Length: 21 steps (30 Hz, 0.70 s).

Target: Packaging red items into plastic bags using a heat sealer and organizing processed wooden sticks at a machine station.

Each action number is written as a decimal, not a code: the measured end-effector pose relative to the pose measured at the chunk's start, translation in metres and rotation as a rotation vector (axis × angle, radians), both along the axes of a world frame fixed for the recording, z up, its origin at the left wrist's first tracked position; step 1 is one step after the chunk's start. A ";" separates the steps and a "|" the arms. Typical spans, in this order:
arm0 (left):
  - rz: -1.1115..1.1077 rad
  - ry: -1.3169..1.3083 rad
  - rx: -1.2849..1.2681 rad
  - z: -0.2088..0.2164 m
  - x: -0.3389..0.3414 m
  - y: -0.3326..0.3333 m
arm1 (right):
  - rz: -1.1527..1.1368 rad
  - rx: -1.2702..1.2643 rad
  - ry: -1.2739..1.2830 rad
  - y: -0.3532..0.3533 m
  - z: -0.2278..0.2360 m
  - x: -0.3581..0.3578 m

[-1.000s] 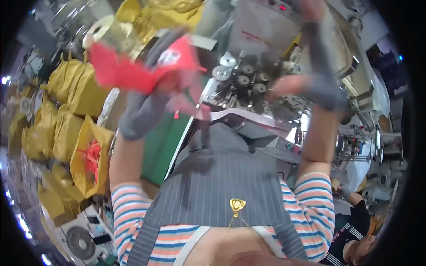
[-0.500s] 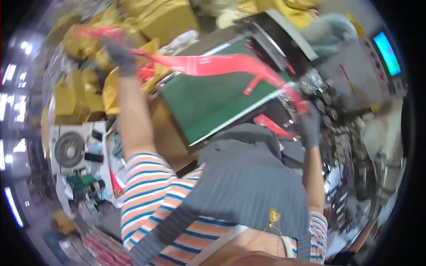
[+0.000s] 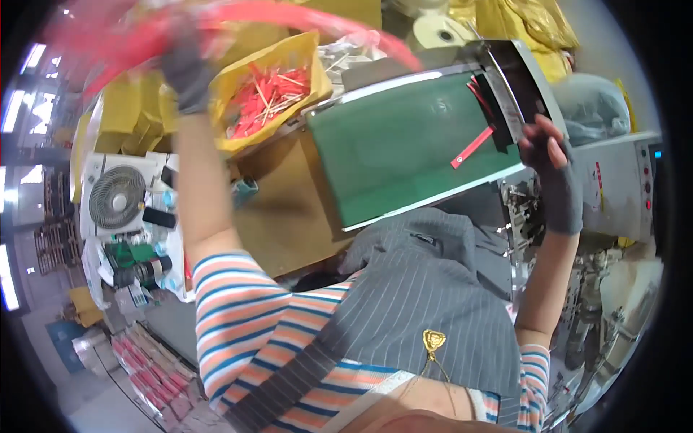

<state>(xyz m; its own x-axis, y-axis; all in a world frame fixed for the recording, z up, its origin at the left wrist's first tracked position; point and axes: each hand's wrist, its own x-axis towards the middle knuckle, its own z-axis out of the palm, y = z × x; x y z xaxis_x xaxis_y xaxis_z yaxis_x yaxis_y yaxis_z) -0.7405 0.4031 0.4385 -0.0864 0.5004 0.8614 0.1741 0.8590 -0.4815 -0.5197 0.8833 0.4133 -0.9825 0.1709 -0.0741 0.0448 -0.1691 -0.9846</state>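
Note:
My left hand (image 3: 189, 72), in a grey fingerless glove, is raised at the upper left, closed on a long red strip (image 3: 317, 17). The strip is smeared by motion and trails to the right above the far edge of a green conveyor belt (image 3: 404, 144). On the right, my right hand (image 3: 552, 162) wears a matching glove; its bare fingers are loosely bent and apart, with nothing seen in them. It hovers by the belt's right end, beside the dark machine head (image 3: 514, 90). A short red packet (image 3: 473, 146) lies on the belt near that head.
A yellow bag (image 3: 317, 78) full of red packets and thin wooden sticks (image 3: 271, 101) stands left of the belt. Further left are a fan (image 3: 116, 197) and a phone (image 3: 159, 217). A grey control cabinet (image 3: 617, 187) stands at the right, a white roll (image 3: 438, 32) at the back.
My right hand has let go of the red strip and moved up and right. My left hand has stayed high at the left, and the strip has swung up and leftward off the belt.

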 end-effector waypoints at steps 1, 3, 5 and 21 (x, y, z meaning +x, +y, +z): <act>0.225 -0.035 0.107 0.015 -0.018 -0.026 | -0.079 -0.018 -0.087 0.025 -0.017 0.022; 0.383 -0.102 0.223 -0.025 -0.086 -0.086 | -0.306 -0.101 -0.193 0.036 -0.036 0.043; -0.043 -0.753 0.592 -0.142 -0.041 -0.080 | -0.466 -0.099 -0.269 0.057 -0.069 0.072; 0.167 -0.765 0.384 -0.196 -0.130 -0.026 | -0.697 0.289 -0.412 0.104 -0.082 0.172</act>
<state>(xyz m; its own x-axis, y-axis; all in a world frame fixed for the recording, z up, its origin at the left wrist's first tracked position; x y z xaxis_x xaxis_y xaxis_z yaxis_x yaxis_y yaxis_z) -0.8703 0.3775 0.2424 -0.7565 0.1163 0.6436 0.1889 0.9810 0.0447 -0.3474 0.9871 0.3311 -0.5508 0.7923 -0.2624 0.3871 -0.0360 -0.9213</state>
